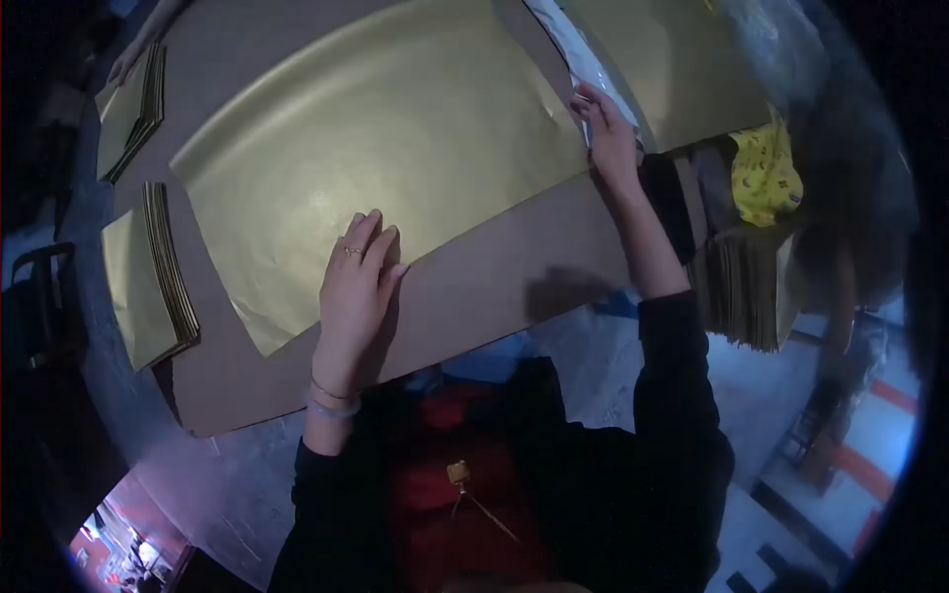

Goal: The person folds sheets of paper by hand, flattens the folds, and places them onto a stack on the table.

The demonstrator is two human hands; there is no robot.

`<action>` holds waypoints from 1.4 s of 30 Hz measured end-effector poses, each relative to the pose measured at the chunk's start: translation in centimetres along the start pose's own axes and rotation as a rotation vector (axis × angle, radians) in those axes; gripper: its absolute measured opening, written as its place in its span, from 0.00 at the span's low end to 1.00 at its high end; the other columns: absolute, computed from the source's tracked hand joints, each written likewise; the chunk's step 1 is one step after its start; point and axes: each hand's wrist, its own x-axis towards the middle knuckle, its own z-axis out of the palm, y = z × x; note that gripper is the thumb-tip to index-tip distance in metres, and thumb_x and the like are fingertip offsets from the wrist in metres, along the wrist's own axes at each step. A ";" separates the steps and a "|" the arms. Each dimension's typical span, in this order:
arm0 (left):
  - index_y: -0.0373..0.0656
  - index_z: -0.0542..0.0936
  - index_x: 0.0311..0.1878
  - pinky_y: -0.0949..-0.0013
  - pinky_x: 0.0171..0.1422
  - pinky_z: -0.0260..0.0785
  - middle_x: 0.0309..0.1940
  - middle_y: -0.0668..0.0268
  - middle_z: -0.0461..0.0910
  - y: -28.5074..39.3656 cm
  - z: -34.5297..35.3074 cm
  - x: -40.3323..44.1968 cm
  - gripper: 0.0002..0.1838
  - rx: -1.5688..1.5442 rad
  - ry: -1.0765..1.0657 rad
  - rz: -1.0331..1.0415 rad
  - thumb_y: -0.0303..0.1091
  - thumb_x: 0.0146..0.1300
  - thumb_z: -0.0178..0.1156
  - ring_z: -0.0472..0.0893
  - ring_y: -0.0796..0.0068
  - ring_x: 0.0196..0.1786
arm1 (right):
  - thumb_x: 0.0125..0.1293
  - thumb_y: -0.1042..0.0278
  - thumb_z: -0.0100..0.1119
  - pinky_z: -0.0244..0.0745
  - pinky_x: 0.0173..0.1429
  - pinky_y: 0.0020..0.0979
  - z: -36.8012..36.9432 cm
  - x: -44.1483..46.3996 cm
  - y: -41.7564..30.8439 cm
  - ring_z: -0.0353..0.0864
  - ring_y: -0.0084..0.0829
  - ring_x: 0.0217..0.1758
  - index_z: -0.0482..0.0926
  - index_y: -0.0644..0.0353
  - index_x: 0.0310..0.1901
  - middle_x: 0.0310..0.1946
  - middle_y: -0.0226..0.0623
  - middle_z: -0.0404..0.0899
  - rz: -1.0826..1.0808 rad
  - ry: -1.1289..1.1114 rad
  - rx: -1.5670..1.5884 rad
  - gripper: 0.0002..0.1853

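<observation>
A large gold sheet (395, 148) is spread over brown cardboard (494, 262) on the table. My left hand (351, 287) lies on the sheet's near edge, fingers stretched out and holding nothing; it wears a ring and bracelets. To the right, my right hand (613, 143) rests over a shiny white plastic strip (583, 64) beside the sheet's right edge. Its fingers are extended and slightly bent, touching the strip without visibly gripping it. Beyond the strip lies another gold surface (672, 69).
Two folded gold stacks, one nearer (138, 282) and one farther (129, 119), lie at the left. Another person's hand (124, 64) touches the farther stack. At the right are a yellow patterned cloth (766, 178), a thick stack of sheets (741, 292) and clear plastic (781, 44).
</observation>
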 end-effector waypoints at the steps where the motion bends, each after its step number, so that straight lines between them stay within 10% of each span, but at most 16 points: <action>1: 0.44 0.74 0.56 0.53 0.67 0.62 0.62 0.60 0.68 0.1 0.0 0.0 0.22 0.017 -0.006 -0.012 0.34 0.57 0.63 0.66 0.54 0.66 | 0.73 0.75 0.41 0.68 0.60 0.28 -0.2 -0.2 -0.6 0.75 0.27 0.54 0.69 0.66 0.60 0.52 0.38 0.76 0.059 0.011 0.034 0.17; 12: 0.44 0.75 0.55 0.55 0.67 0.63 0.62 0.60 0.69 0.5 -0.1 0.1 0.23 0.010 0.001 -0.045 0.34 0.54 0.65 0.68 0.55 0.65 | 0.73 0.70 0.43 0.70 0.57 0.26 -1.8 -2.6 -2.6 0.77 0.28 0.52 0.72 0.70 0.56 0.49 0.39 0.78 0.154 0.048 0.286 0.16; 21: 0.43 0.74 0.54 0.53 0.66 0.63 0.60 0.59 0.68 -0.1 0.3 -0.2 0.22 -0.014 0.046 -0.004 0.34 0.54 0.64 0.68 0.55 0.65 | 0.67 0.67 0.50 0.55 0.72 0.43 6.9 -10.1 -7.1 0.62 0.39 0.70 0.69 0.55 0.62 0.66 0.38 0.65 -0.595 -0.938 -0.441 0.22; 24: 0.43 0.74 0.52 0.54 0.64 0.64 0.59 0.59 0.69 -0.3 0.6 -0.3 0.22 -0.031 0.083 0.003 0.34 0.53 0.65 0.68 0.55 0.64 | 0.69 0.62 0.46 0.40 0.77 0.46 9.3 -9.5 -6.9 0.49 0.36 0.76 0.57 0.54 0.70 0.72 0.36 0.52 -0.625 -0.965 -0.621 0.29; 42: 0.39 0.73 0.51 0.58 0.63 0.64 0.58 0.56 0.69 0.0 0.2 -0.3 0.21 -0.074 0.118 0.016 0.30 0.53 0.64 0.68 0.54 0.63 | 0.73 0.51 0.31 0.38 0.77 0.48 25.8 4.0 -6.3 0.45 0.33 0.77 0.54 0.54 0.71 0.75 0.31 0.47 -0.592 -0.571 -0.826 0.29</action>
